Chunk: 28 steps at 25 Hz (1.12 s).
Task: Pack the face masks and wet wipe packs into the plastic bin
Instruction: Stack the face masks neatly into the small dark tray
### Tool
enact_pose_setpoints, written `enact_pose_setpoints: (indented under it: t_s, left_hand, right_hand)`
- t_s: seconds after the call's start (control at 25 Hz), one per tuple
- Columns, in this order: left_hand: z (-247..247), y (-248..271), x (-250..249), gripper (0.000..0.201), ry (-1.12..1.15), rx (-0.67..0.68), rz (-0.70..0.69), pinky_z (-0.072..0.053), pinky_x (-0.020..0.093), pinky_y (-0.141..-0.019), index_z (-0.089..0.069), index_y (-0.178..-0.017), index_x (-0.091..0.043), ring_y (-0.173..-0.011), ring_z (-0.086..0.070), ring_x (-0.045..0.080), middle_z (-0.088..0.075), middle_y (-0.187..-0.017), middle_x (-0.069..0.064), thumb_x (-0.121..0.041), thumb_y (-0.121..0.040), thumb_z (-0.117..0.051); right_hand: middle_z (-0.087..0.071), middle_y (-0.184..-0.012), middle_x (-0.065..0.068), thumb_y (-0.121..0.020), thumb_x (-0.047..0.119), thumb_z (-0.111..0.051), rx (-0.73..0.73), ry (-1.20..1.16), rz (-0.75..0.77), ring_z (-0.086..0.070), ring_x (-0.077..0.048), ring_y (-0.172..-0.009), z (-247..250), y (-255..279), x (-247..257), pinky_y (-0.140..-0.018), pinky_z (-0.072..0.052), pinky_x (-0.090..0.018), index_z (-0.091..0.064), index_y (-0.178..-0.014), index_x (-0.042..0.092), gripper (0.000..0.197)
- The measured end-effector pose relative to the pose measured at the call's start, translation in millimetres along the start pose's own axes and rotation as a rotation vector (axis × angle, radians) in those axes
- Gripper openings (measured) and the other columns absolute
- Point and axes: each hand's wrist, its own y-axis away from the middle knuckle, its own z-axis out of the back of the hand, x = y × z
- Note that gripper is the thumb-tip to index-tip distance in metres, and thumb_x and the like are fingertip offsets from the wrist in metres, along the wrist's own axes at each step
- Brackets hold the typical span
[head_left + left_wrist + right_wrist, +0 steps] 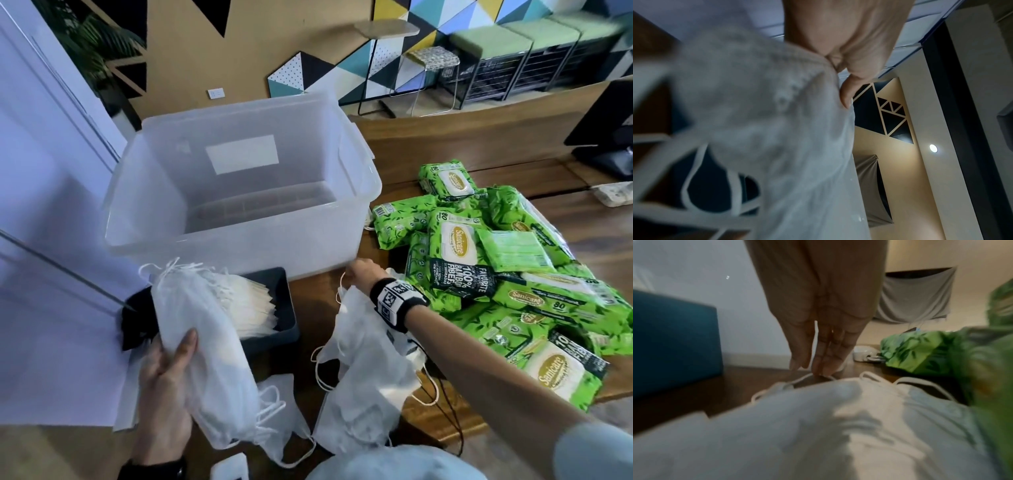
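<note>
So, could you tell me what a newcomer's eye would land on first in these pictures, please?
Probably the heap of bright green wet wipe packs on the wooden table, right of the big clear plastic bin, which looks nearly empty. Next, the white face masks: the left hand grips one thick bundle, while the right hand reaches over a looser pile.

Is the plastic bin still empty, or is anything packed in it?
Empty: the plastic bin has no lid, and its bare floor shows no masks or wipes.
</note>
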Motion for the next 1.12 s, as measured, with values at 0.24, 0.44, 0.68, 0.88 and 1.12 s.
enact_pose_setpoints:
  t_s: [0.24,0.44,0.68,0.88,1.12]
  left_hand:
    - [-12,1,1,0.041,-0.009,0.025,0.002,-0.057,0.023,-0.078,-0.055,-0.129,-0.019,-0.101,-0.065,0.016,-0.068,-0.116,0.001,-0.016,-0.089,-0.056]
    - [-16,5,5,0.037,-0.033,0.045,0.032,-0.056,0.018,-0.072,-0.056,-0.126,-0.02,-0.094,-0.067,0.009,-0.07,-0.107,-0.006,-0.014,-0.09,-0.054]
    - [-13,10,3,0.031,-0.052,0.051,0.015,-0.055,0.016,-0.068,-0.059,-0.12,-0.022,-0.088,-0.068,0.004,-0.07,-0.106,-0.006,-0.012,-0.091,-0.053]
    - [-8,13,-3,0.035,-0.037,0.055,0.022,-0.056,0.017,-0.065,-0.056,-0.127,-0.018,-0.084,-0.069,0.005,-0.07,-0.104,-0.006,-0.01,-0.092,-0.052]
    - [-30,11,7,0.027,-0.095,0.125,0.117,-0.055,0.038,-0.081,-0.06,-0.117,-0.018,-0.096,-0.065,0.023,-0.07,-0.104,0.005,-0.012,-0.092,-0.054]
  right_hand:
    - [-0.043,-0.133,-0.01,-0.072,0.033,-0.075,0.277,0.376,0.282,-0.032,-0.028,-0.128,-9,-33,2,-0.105,-0.028,-0.04,-0.045,-0.127,0.017,0.065]
    - [-0.04,-0.138,-0.015,-0.059,0.035,-0.084,0.347,0.707,0.284,-0.034,-0.03,-0.129,-16,-5,-11,-0.108,-0.026,-0.041,-0.017,-0.143,0.009,0.11]
    - [-0.059,-0.126,-0.014,-0.075,0.027,-0.075,0.282,0.094,0.181,-0.054,-0.026,-0.116,20,15,-3,-0.093,-0.042,-0.029,-0.055,-0.125,0.004,0.059]
    - [-0.068,-0.105,-0.001,-0.079,0.019,-0.073,0.138,-0.39,0.316,-0.062,-0.02,-0.089,82,40,2,-0.077,-0.049,-0.024,-0.062,-0.115,0.011,0.038]
    - [-0.065,-0.076,0.003,-0.084,0.024,-0.067,0.153,-0.672,0.097,-0.059,0.0,-0.057,65,59,-4,-0.069,-0.047,-0.025,-0.07,-0.088,0.014,0.011]
